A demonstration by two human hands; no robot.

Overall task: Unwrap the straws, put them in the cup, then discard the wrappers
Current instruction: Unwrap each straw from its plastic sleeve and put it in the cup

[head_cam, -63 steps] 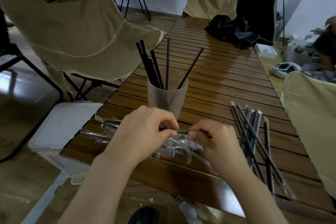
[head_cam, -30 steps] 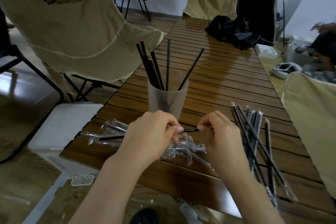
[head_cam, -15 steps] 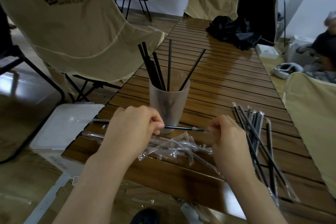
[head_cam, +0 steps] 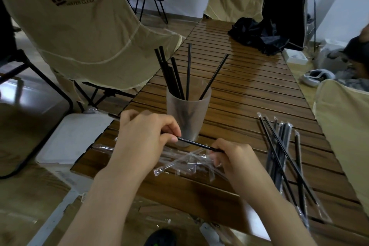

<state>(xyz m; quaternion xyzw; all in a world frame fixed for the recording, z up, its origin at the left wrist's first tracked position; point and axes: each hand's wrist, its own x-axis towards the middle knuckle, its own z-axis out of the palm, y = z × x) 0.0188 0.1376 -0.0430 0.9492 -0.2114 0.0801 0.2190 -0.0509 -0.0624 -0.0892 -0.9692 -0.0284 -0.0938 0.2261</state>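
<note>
A person's left hand (head_cam: pixel 143 138) and right hand (head_cam: pixel 237 158) hold a single black straw (head_cam: pixel 196 144) between them just above a slatted wooden table (head_cam: pixel 239 96), low in the centre of the frame; the left fingers are curled round the straw, whose far end pokes out past the knuckles to the left, while the right hand pinches its other end, whether together with the end of a wrapper cannot be told. Directly behind the straw, at mid-frame, stands a frosted cup (head_cam: pixel 188 114) already holding several unwrapped black straws (head_cam: pixel 179 74) that lean outward in different directions. Beneath and between the hands lies a loose heap of clear empty wrappers (head_cam: pixel 183 163), partly hidden by both wrists. At the right of the frame a bundle of wrapped straws (head_cam: pixel 283 156) lies on the table, fanning toward the lower right edge. Around the table: a tan folding chair (head_cam: pixel 79 32) fills the upper left, a second tan chair (head_cam: pixel 233 4) stands at the table's far end, and the cloth of a third (head_cam: pixel 345 130) cuts in at the right edge. A crumpled black cloth (head_cam: pixel 257 36) sits on the table's far end, and a white lidded bin (head_cam: pixel 75 138) rests on the floor at the left, beside the table's near corner. Another person (head_cam: pixel 357 56) is partly visible at the upper right edge.
</note>
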